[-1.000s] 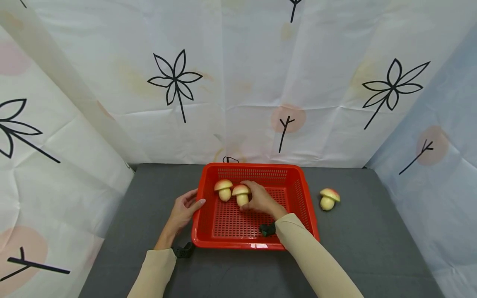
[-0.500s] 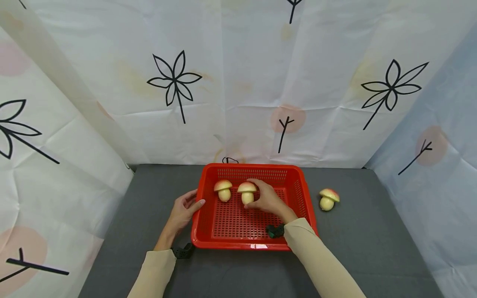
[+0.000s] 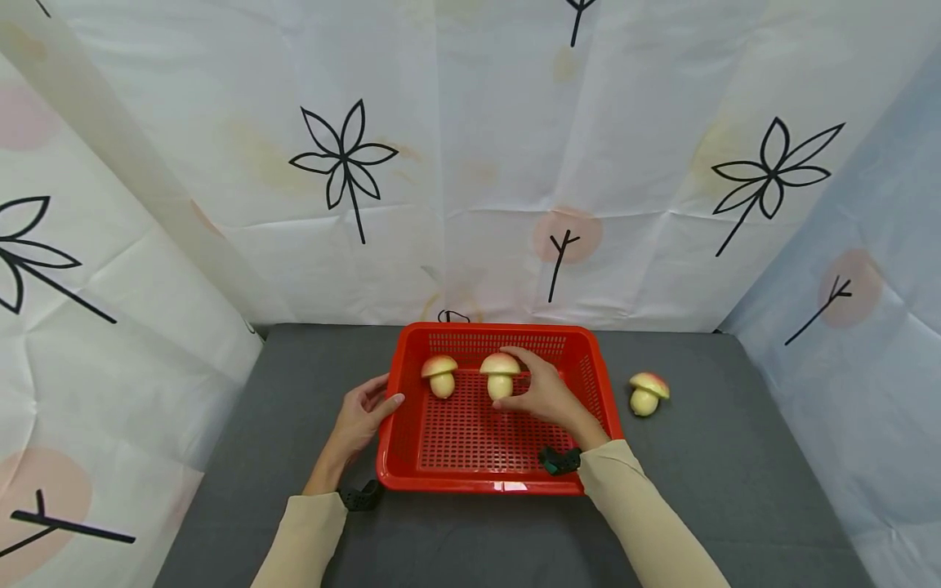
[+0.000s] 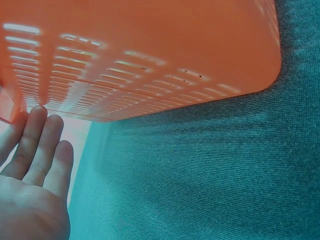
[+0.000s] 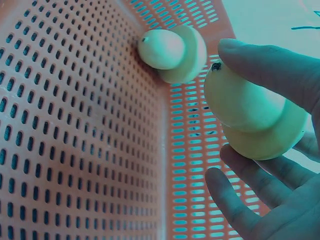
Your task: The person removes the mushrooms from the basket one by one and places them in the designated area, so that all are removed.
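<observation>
A red plastic basket [image 3: 470, 487] with slotted walls stands on the grey table. My left hand [image 3: 358, 418] grips its left rim, the thumb over the edge and the fingers against the outer wall [image 4: 175, 60]. Inside the basket, my right hand [image 3: 547, 398] holds a toy mushroom [image 3: 500, 377] with a red and yellow cap. The right wrist view shows the thumb along the pale stem [image 5: 245, 100] and fingers at the cap. Left of it in the basket is a second toy mushroom [image 3: 439, 377], stem toward me.
A third toy mushroom [image 3: 647, 394] lies on the grey table [image 3: 742, 457] to the right of the basket. White printed cloth [image 3: 470, 163] hangs behind the table and along both sides.
My right hand has moved right within the basket, carrying the toy mushroom away from the second one. The left hand and the basket have stayed in place.
</observation>
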